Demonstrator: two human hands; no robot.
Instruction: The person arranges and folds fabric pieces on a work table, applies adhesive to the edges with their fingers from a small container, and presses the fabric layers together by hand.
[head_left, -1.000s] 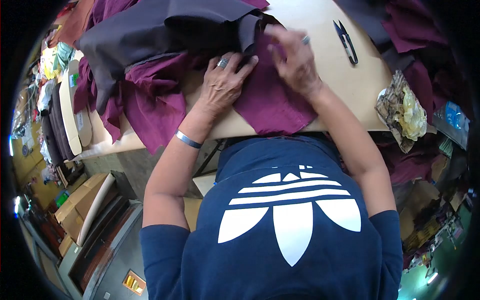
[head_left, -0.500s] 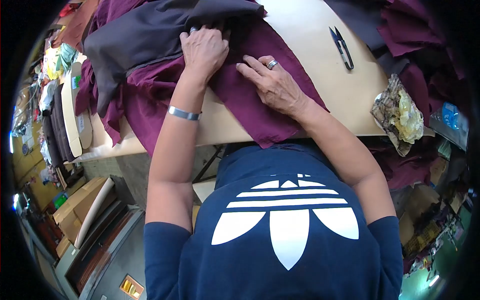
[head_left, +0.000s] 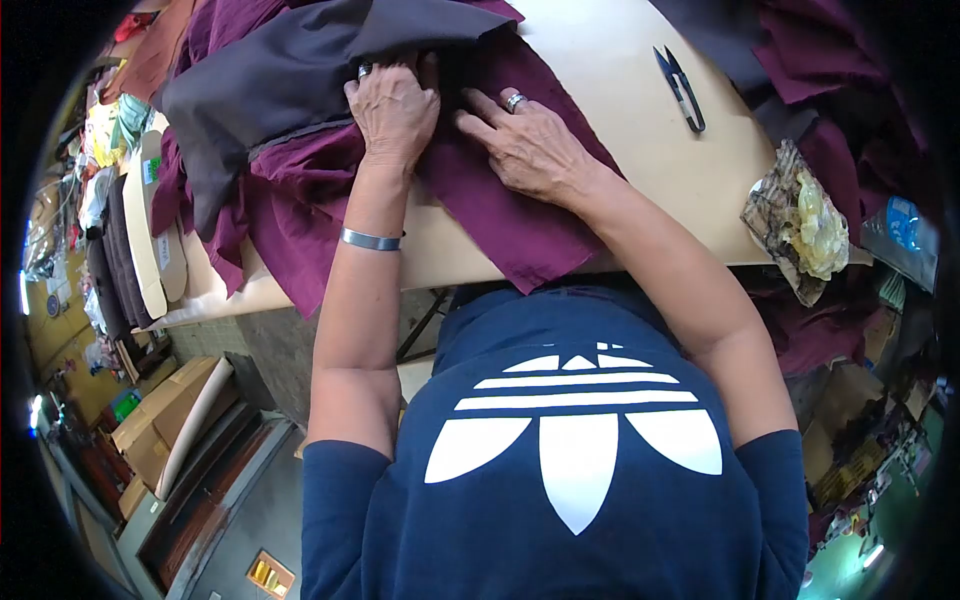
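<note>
A dark grey fabric piece lies bunched over maroon fabric on the table. My left hand, with a ring and a silver bracelet at the wrist, is closed with its fingers curled into the grey fabric's near edge; the fingertips are hidden in the folds. To its right, my right hand rests on the maroon fabric, fingers apart and bent slightly, with a ring on one of them. A pair of black thread snips lies on the table right of this hand.
The tan table top ends just before my body. At its right edge sits a crumpled brown wrapping with yellowish plastic. More maroon and dark cloth is heaped at the right. Pale curved boards stand at the left, with a cardboard box below.
Both hands have shifted slightly left, the right one also a little farther from my body. The grey fabric's edge has moved slightly left with the left hand.
</note>
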